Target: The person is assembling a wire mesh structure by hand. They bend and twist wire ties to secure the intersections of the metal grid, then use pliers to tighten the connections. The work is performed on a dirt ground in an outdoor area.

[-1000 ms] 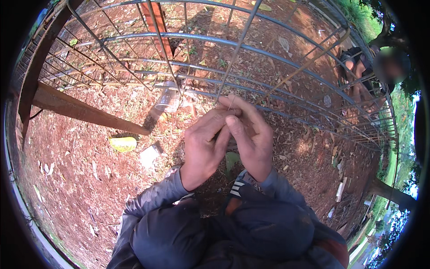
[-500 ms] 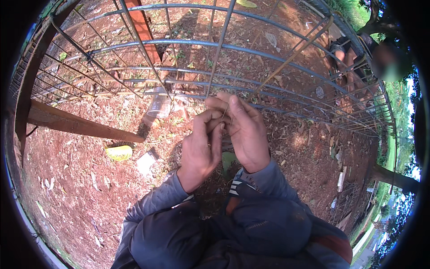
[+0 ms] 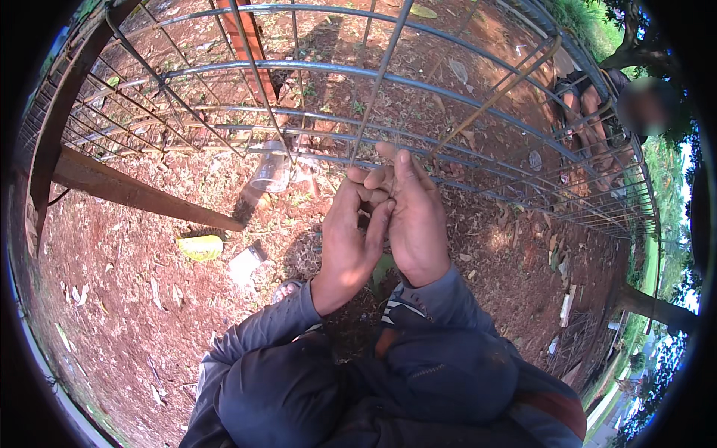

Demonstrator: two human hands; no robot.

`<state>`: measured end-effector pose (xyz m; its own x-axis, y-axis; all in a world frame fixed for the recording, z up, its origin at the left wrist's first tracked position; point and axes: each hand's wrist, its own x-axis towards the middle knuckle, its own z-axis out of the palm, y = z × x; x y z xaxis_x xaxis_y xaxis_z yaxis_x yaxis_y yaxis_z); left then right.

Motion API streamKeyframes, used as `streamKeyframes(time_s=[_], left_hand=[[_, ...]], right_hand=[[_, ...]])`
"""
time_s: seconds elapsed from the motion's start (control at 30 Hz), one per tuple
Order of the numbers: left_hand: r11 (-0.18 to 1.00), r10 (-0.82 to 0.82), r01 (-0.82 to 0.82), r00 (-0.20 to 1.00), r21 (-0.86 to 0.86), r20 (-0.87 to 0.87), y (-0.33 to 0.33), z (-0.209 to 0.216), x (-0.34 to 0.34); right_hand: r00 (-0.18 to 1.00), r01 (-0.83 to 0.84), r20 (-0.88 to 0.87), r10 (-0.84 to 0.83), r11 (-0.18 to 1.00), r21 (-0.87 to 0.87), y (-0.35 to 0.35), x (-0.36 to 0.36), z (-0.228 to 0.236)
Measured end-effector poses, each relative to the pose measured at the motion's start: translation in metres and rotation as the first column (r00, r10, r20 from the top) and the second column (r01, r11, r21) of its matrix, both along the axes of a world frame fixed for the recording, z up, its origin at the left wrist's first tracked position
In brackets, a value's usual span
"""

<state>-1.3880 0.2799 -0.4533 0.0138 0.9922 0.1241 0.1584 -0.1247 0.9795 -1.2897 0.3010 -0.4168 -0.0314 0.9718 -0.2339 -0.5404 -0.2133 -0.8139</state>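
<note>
My left hand point(image 3: 348, 237) and my right hand point(image 3: 418, 228) meet in front of the steel bar cage point(image 3: 321, 68). Both have bent fingers, with the tips close together. A thin strand that looks like wire point(image 3: 393, 187) shows faintly between them; most of it is hidden by the fingers. The left thumb and forefinger pinch near the right palm. My right thumb points up, its fingers curled behind the strand. Bluish-grey horizontal bars and rusty crossing bars make up the cage, just beyond my fingertips.
A wooden stake point(image 3: 142, 190) slants in from the left, near a dark upright post point(image 3: 63, 119). A clear plastic cup point(image 3: 270, 170), a yellow leaf point(image 3: 200, 248) and a white packet point(image 3: 245, 266) lie on reddish soil. Another person point(image 3: 590, 112) sits beyond the cage at far right.
My left hand has shifted slightly right, closer against the right hand. The strand between the fingers is less visible. The cage and ground sit slightly differently in view.
</note>
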Motion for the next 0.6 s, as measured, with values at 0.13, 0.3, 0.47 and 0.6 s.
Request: streamKeyframes(time_s=[0.13, 0.3, 0.47, 0.6], left_hand=[[0.998, -0.045, 0.047, 0.998, 0.045, -0.032, 0.001, -0.006, -0.003], [0.856, -0.330, 0.453, 0.850, -0.248, 0.410, -0.007, 0.002, -0.013], [0.921, -0.362, 0.380, 0.915, -0.081, 0.175, -0.015, -0.005, -0.006], [0.865, -0.502, 0.502, 0.863, -0.012, -0.060, -0.022, -0.019, -0.023]], right_hand=[[0.995, 0.096, 0.033, -0.098, 0.995, 0.041, 0.002, -0.001, 0.004], [0.979, 0.143, -0.156, -0.132, 0.988, 0.057, 0.006, 0.013, 0.005], [0.951, 0.184, -0.260, -0.168, 0.982, 0.037, 0.006, 0.033, 0.000], [0.907, 0.270, -0.372, -0.197, 0.950, 0.155, 0.008, 0.075, 0.003]])
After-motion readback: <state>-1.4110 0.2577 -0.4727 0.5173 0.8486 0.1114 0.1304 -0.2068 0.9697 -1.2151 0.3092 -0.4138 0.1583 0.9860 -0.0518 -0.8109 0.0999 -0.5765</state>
